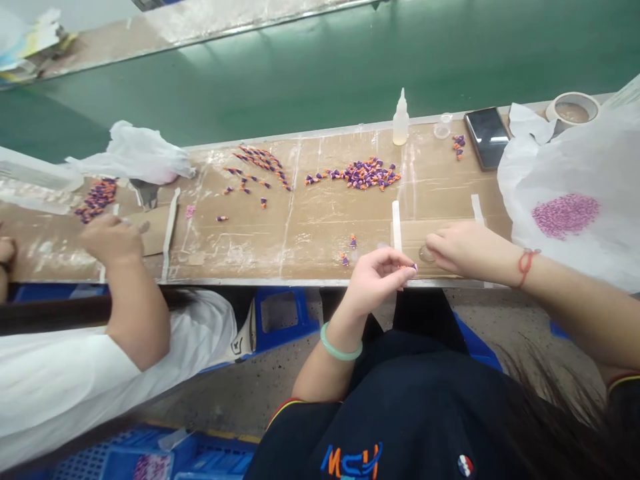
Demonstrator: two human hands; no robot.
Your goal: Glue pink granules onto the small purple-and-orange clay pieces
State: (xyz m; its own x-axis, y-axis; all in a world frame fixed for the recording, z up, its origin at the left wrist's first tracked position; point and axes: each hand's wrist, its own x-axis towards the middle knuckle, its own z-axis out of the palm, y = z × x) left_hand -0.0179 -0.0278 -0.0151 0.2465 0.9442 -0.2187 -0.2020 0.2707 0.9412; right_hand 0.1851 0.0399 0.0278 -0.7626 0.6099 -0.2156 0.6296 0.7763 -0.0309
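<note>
Between the thumb and fingers of my left hand (374, 279) is a small purple-and-orange piece (413, 267), held just over the table's front edge. My right hand (457, 248) is closed, its fingertips down at a small round clear thing (427, 254) on a cardboard pad (440, 230); whether they pinch anything is hidden. Two more purple-and-orange pieces (345, 259) lie left of my left hand. Farther back is a heap of the same pieces (367, 175), with loose rows of them (260, 160) to its left.
A dropper bottle (401, 123), a small clear cup (443, 126), a phone (487, 137) and a tape roll (573, 109) stand along the back. Pink grains (566, 216) lie on white plastic (615, 247) at right. A co-worker's hand (113, 239) is at left, near another heap (97, 199).
</note>
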